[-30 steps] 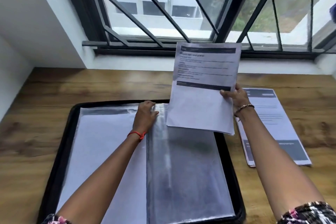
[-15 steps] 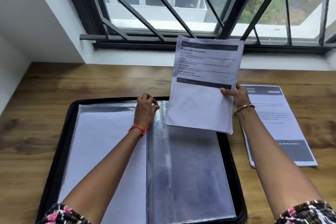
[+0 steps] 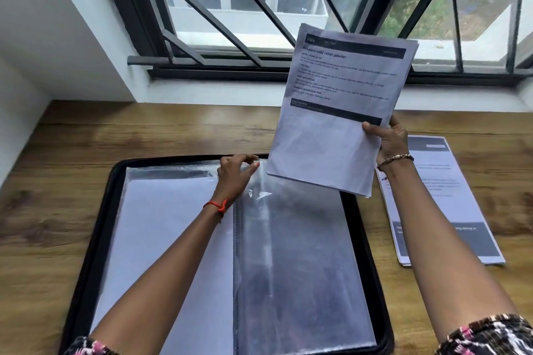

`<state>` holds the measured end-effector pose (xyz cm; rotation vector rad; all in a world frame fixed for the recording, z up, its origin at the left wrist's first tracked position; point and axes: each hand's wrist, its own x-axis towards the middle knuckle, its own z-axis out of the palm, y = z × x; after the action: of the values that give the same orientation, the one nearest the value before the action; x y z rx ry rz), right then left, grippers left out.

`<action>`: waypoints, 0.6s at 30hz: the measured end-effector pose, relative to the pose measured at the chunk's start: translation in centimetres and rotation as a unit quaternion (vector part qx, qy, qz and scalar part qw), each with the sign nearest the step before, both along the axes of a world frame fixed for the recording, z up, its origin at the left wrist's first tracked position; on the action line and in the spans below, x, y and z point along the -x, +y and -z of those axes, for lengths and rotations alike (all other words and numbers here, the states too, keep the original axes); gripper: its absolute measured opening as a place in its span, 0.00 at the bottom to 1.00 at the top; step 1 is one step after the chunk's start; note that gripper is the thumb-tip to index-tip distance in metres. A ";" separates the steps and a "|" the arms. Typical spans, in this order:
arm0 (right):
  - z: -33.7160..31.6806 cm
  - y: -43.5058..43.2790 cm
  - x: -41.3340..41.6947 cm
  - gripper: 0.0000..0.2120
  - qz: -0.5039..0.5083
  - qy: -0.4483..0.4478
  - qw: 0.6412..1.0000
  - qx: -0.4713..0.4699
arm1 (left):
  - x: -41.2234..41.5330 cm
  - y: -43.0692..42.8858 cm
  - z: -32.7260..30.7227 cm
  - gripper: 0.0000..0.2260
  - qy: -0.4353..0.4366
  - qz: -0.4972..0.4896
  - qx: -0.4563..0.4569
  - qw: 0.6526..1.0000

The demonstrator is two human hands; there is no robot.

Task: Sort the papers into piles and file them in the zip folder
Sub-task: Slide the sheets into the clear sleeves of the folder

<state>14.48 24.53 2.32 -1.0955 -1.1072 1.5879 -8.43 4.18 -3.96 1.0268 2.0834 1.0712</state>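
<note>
One sheaf up, one sleeve to open: I file papers into the zip folder (image 3: 95,239) lying open on the tabletop (image 3: 86,152).

The empty clear sleeve (image 3: 302,253) on the folder's right side is limp, and I judge its mouth may fall shut or crease and catch the sheets as they enter. The sheaf of papers (image 3: 331,138) hangs above the folder's far right corner from a one-sided grip: my right hand (image 3: 389,138) pinches only its right edge, thumb on the front, so loose sheets could fan or slip. My left hand (image 3: 233,176) curls at the sleeve's top edge; I cannot tell whether it has the plastic. A second ago the sheaf sat lower and my left hand lay flatter.
</note>
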 end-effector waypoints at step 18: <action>-7.2 1.5 9.4 0.19 -0.120 -0.090 0.969 -0.197 | -0.2 -0.8 -0.2 0.04 0.097 0.004 -0.082 0.992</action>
<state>5.05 26.01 9.47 -0.8733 -1.6493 1.3811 -8.26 3.37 -3.73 1.2629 2.1694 1.1969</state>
